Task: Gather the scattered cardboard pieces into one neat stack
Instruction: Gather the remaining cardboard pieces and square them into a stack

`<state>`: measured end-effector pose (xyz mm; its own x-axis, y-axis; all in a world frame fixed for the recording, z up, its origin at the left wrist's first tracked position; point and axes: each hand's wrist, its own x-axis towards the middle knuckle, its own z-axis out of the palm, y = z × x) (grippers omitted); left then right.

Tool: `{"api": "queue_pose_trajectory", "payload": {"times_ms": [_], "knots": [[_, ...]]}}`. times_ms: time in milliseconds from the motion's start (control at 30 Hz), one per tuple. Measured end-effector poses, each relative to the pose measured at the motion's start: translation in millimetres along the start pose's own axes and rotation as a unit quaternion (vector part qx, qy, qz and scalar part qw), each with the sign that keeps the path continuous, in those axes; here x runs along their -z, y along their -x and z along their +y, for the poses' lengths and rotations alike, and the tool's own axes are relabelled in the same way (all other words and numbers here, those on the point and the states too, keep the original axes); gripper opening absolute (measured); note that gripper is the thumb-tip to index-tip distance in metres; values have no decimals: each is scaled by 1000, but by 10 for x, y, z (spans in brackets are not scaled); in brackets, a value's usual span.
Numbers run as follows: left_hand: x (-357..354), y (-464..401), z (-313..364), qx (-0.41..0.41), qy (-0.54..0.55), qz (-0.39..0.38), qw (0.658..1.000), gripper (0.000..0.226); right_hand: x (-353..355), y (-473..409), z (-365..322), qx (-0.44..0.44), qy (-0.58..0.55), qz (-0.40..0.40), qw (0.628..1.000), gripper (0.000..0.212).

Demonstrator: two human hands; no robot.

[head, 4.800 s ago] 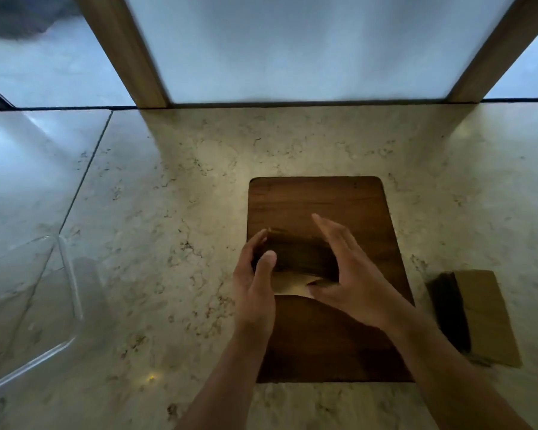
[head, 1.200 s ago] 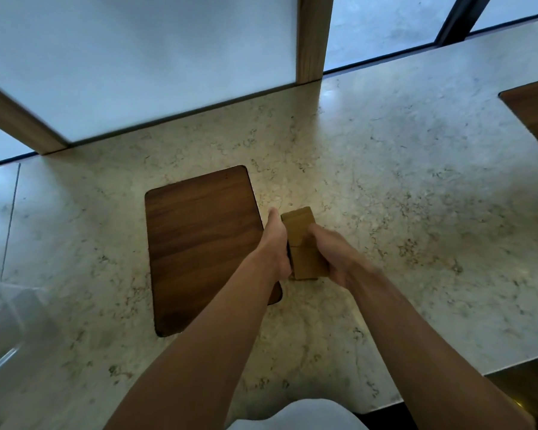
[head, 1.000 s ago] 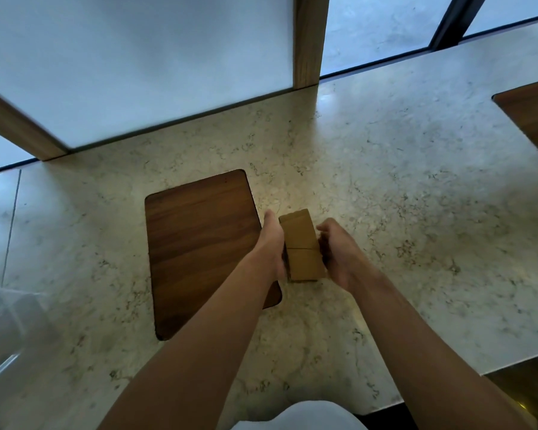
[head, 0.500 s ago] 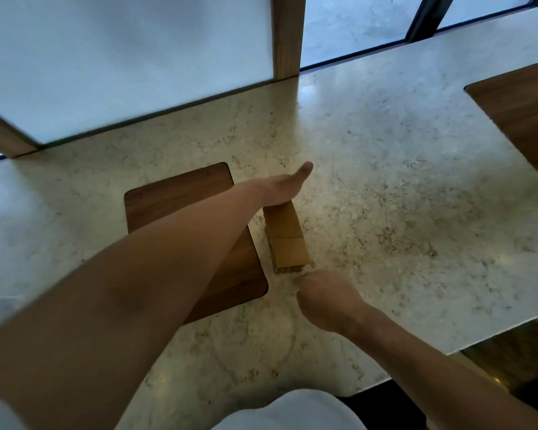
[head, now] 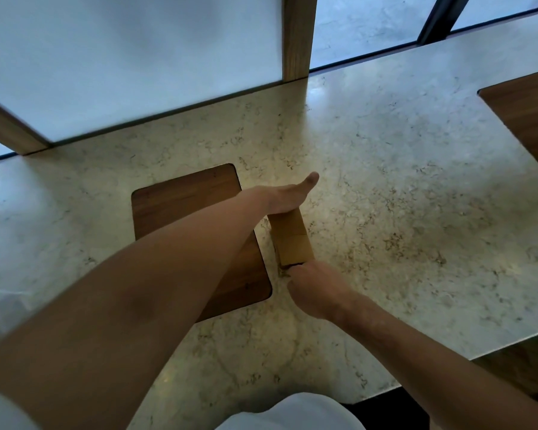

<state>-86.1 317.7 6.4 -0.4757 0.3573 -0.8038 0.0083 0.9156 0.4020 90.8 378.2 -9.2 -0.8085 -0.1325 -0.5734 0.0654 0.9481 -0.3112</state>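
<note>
On the pale speckled stone countertop (head: 401, 187), just right of a dark brown rounded-corner wooden board (head: 180, 206), lies the tan rectangular stack of cardboard pieces (head: 291, 238), long axis running away from the viewer; no print, label or brand legible on its top face, only a faint seam across the middle. Left hand (head: 288, 195) reaches across the board, fingers straight and flat, edge-on against the far end of the stack; far end itself hidden under the hand. Right hand (head: 312, 288) sits at the near end, back of hand toward camera, fingers out of sight beneath it; contact with the stack's near edge, but whether it grips or only presses cannot be told. Left forearm covers much of the board. Second dark wooden board (head: 528, 119) cut off at right frame edge. Frosted glass panels (head: 131, 57) with light wooden posts (head: 297, 35) behind the counter. White garment (head: 292, 412) at bottom edge, partly cropped
</note>
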Motion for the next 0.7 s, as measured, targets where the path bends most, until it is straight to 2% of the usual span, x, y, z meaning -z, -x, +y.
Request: {"api": "queue_pose_trajectory", "payload": {"times_ms": [200,333,400,567,700], "knots": [[-2,2,-11,1,16,2,1000,102,-20,20,18,2,-6,-3,1000,28],[-8,-23,-28,9,-2,4,1000,107,-15,30,24,17,4,9,1000,26],[-16,-14,-47,9,-6,8,1000,105,7,55,26,18,11,-11,1000,27],[16,78,-83,2,-7,55,998,106,31,136,23,22,31,-79,996,25],[26,304,-305,-41,-26,122,991,99,4,159,-63,35,21,-95,995,27]]}}
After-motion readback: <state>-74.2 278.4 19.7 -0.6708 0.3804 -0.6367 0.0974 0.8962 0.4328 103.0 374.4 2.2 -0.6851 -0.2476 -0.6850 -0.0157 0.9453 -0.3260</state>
